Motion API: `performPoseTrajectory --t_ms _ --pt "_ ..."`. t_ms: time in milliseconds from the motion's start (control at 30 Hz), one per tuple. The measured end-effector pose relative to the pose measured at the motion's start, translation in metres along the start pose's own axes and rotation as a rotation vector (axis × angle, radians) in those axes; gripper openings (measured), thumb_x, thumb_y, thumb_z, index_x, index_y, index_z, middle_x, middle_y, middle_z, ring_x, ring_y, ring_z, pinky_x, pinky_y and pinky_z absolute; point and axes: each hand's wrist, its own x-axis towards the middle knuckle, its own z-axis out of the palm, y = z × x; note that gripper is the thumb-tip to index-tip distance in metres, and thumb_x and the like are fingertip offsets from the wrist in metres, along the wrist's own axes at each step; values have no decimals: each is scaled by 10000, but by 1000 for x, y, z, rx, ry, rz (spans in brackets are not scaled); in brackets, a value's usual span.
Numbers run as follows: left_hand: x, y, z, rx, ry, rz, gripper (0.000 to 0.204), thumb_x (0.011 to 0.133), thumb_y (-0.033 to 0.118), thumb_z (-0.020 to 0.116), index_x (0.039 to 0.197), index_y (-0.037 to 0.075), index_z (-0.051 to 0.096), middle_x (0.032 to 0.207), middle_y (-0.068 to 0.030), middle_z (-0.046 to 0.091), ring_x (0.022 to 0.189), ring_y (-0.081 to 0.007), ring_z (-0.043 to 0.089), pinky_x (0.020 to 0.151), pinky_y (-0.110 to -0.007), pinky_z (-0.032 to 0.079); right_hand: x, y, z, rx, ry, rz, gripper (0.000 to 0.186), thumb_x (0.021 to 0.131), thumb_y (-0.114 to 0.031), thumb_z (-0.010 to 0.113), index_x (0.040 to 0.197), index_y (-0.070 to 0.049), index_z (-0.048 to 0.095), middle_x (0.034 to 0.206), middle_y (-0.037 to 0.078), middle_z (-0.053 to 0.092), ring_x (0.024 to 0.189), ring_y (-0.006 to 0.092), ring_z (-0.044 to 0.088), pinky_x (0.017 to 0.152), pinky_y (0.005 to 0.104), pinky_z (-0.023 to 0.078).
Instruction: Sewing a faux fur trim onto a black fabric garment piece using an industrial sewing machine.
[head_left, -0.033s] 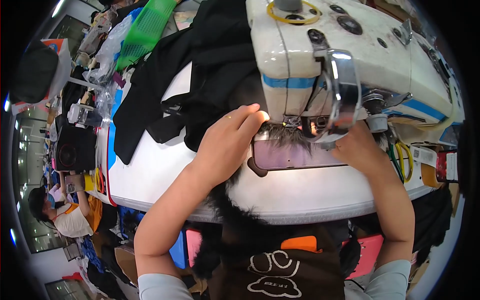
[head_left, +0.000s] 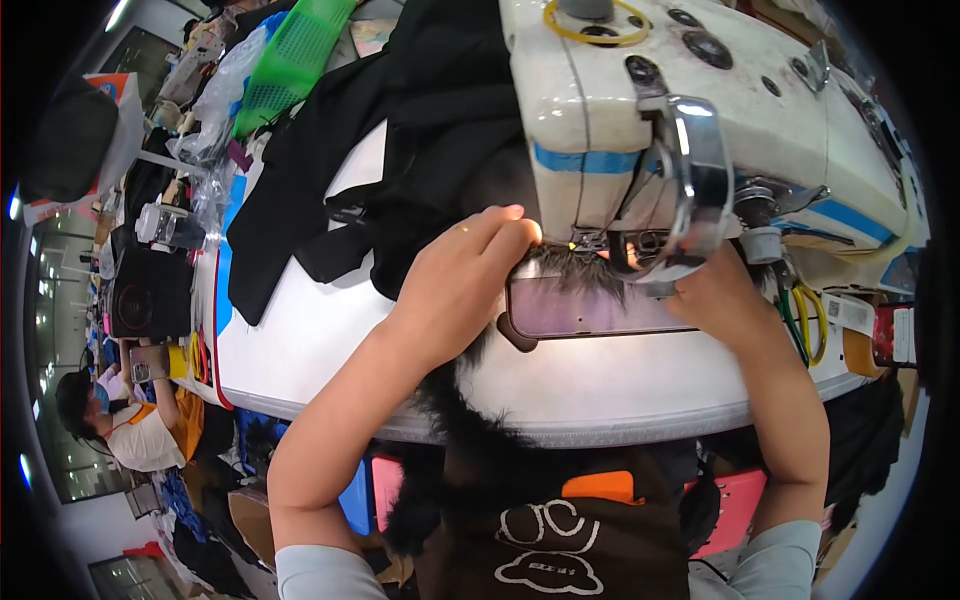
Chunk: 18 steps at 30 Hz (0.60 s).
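Across middle, white table (head_left: 300,365) with curved front edge. On it, at right, white sewing machine (head_left: 590,110) with blue stripe. To left of machine, black cloth (head_left: 440,95), spread in folds. From beneath left wrist, over table edge, black fur strip (head_left: 465,415), hanging down. Just beside needle area, left hand (head_left: 450,275), fingers bent close together on cloth (pinching or only pressing, cannot tell). Behind chrome guard, right hand (head_left: 722,295), fingertips partly hidden; grasp cannot tell. Between hands, dark fur edge (head_left: 580,270) at needle.
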Motion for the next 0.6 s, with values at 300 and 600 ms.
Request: performPoseTrajectory --t_ms 300,600 --pt "-9 6 4 172 69 198 364 824 79 635 1183 24 607 1209 -157 599 1203 -341 598 971 -406 535 1 1 7 186 40 97 135 790 -112 715 914 -158 746 684 104 647 654 321 637 605 470 495" --pt "-27 14 6 291 21 84 390 803 46 633 1186 -25 613 1282 -224 584 1205 -356 587 1036 -454 482 2 2 4 188 44 73 58 792 -110 727 842 -120 698 671 137 626 643 359 642 572 483 493"
